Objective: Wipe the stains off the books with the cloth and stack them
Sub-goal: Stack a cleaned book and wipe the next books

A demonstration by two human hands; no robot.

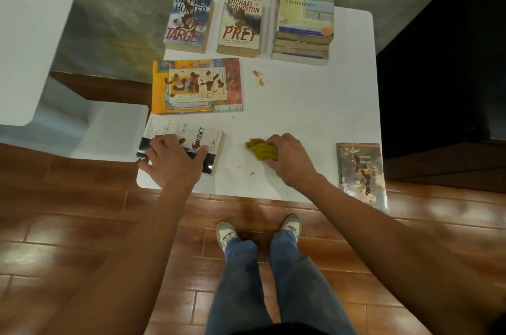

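Observation:
My left hand (172, 160) grips the stained white and black Contact paperback (191, 133) at the near left of the white table (315, 115), fingers curled over its near edge. My right hand (290, 156) holds a bunched yellow-green cloth (260, 150) down on the table to the right of that book. Brown-stained books lie around: a large orange one (197, 85), Soft Target (189, 22), Prey (241, 25), and Tom Sawyer (362, 175) overhanging the near right edge. A stack of several books (305, 17) topped by The Last Summer stands at the far right.
Orange-brown smears (258, 77) and crumbs (251, 173) spot the tabletop. White furniture (32, 49) stands to the left, a black cabinet (443, 60) to the right. My legs and shoes (227, 234) stand on the brown tiled floor before the table.

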